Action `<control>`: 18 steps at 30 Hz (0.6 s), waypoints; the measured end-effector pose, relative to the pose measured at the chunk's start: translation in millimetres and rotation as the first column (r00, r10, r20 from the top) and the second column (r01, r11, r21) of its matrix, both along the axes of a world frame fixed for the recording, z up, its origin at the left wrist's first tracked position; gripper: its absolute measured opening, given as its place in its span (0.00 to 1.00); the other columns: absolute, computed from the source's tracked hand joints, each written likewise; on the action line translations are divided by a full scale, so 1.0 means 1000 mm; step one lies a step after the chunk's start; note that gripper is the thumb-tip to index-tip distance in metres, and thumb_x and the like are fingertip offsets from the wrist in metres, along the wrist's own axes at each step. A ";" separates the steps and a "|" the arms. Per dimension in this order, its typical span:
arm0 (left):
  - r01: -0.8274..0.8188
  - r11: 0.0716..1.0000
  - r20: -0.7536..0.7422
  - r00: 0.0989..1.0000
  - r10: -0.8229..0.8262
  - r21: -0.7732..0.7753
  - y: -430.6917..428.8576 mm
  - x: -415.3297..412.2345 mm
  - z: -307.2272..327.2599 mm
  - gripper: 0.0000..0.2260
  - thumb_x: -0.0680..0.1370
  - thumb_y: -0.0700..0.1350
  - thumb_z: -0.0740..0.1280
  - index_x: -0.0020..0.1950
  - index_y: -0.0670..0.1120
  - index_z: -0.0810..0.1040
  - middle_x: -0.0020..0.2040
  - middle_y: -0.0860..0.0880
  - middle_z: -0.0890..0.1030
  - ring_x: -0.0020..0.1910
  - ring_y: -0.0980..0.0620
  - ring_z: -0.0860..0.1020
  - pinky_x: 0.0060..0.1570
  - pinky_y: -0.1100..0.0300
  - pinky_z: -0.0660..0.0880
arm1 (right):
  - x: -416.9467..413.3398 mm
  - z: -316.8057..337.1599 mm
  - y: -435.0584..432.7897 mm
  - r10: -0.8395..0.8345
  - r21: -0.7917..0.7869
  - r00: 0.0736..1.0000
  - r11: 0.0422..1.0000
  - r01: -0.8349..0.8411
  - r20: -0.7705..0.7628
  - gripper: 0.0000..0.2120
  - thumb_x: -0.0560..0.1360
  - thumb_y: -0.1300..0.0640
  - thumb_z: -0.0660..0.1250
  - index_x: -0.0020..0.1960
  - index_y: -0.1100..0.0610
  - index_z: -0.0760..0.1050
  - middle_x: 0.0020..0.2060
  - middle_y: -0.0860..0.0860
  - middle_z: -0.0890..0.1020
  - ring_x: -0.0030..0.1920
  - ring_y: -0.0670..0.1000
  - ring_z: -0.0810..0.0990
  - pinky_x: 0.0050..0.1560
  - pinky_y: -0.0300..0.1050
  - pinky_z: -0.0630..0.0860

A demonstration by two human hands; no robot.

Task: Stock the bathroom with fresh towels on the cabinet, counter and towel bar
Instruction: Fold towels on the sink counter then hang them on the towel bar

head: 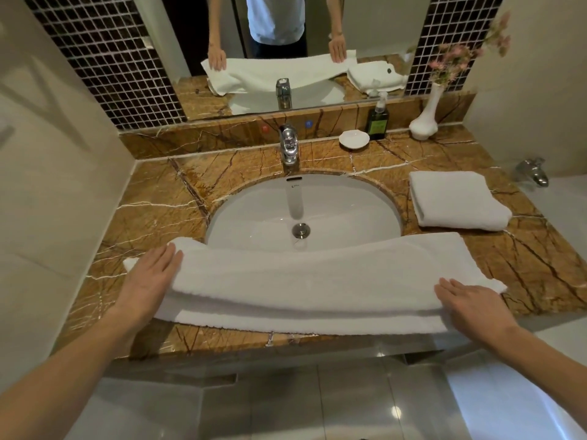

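Long towel [305, 281] lies folded lengthwise along the front edge of the counter [152, 198]. Its far side crosses the near rim of the sink [301, 204].

Our left hand [149, 277] presses flat on the towel's left end, fingers straight and close together, gripping nothing. Our right hand [473, 306] lies the same way on the right end, palm down, fingers extended.

Judgement: flat palms at both ends keep the layers lined up and smooth the strip, so the fold sits even before we fold it again or lift it. Only the ends rest on stone, since the middle bridges the basin, and that is probably why we hold it there.

A second folded towel [457, 200] sits squared near the right edge of the counter, just behind the long one's right end. It is likely the counter's share, already placed.

Soap bottle [378, 117], small dish [354, 139] and vase [424, 119] stand along the back edge towards the right corner, away from the folding.

Cabinet and towel bar are not in view.
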State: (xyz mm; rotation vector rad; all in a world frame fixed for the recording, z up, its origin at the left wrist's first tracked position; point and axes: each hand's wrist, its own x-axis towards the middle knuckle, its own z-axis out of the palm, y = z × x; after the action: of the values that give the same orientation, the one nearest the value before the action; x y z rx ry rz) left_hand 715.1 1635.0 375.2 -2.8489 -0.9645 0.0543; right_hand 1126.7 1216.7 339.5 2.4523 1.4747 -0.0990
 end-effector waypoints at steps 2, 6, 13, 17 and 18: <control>0.052 0.995 -0.068 0.997 -0.047 0.079 -0.005 -0.008 0.000 0.37 0.64 0.21 0.69 0.71 0.36 0.64 0.72 0.36 0.64 0.71 0.37 0.64 0.74 0.51 0.50 | -0.002 0.000 0.002 0.007 -0.021 1.000 1.000 -0.007 0.008 0.13 0.69 0.54 0.72 0.52 0.51 0.76 0.47 0.48 0.82 0.39 0.45 0.80 0.38 0.39 0.77; 0.069 0.996 -0.171 0.984 -0.060 0.048 -0.015 -0.027 -0.018 0.39 0.71 0.27 0.67 0.76 0.45 0.52 0.76 0.43 0.52 0.75 0.42 0.51 0.73 0.45 0.47 | -0.002 0.003 0.007 0.043 -0.096 0.998 0.995 -0.039 0.037 0.08 0.76 0.50 0.61 0.55 0.46 0.71 0.50 0.44 0.78 0.43 0.42 0.77 0.41 0.34 0.73; -0.126 0.977 -0.323 0.944 0.064 -0.174 -0.028 -0.036 -0.042 0.41 0.77 0.33 0.61 0.71 0.51 0.29 0.72 0.48 0.30 0.74 0.46 0.34 0.73 0.45 0.43 | -0.004 0.007 0.011 0.036 -0.127 0.995 0.992 -0.024 0.090 0.10 0.77 0.52 0.60 0.58 0.49 0.72 0.52 0.46 0.79 0.43 0.44 0.79 0.40 0.37 0.73; -0.097 0.968 -0.353 0.935 0.009 -0.232 -0.021 -0.038 -0.036 0.44 0.75 0.33 0.62 0.70 0.50 0.27 0.74 0.48 0.31 0.73 0.47 0.32 0.74 0.45 0.41 | -0.003 0.005 0.011 0.038 -0.137 0.994 0.990 -0.024 0.100 0.11 0.77 0.52 0.59 0.59 0.49 0.72 0.54 0.46 0.79 0.44 0.45 0.80 0.42 0.38 0.74; -0.085 0.964 -0.366 0.930 -0.013 -0.251 -0.018 -0.039 -0.034 0.43 0.75 0.37 0.62 0.71 0.51 0.27 0.74 0.48 0.31 0.74 0.47 0.32 0.74 0.46 0.40 | -0.003 0.004 0.011 0.041 -0.135 0.994 0.990 -0.027 0.099 0.11 0.77 0.52 0.59 0.59 0.49 0.72 0.55 0.46 0.79 0.45 0.45 0.80 0.42 0.38 0.75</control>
State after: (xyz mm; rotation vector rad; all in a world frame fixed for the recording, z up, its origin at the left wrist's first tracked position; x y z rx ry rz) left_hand 676.6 1616.7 341.0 -2.8911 -0.9879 0.7438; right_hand 1124.1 1227.8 343.7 2.2905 1.4183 -0.0636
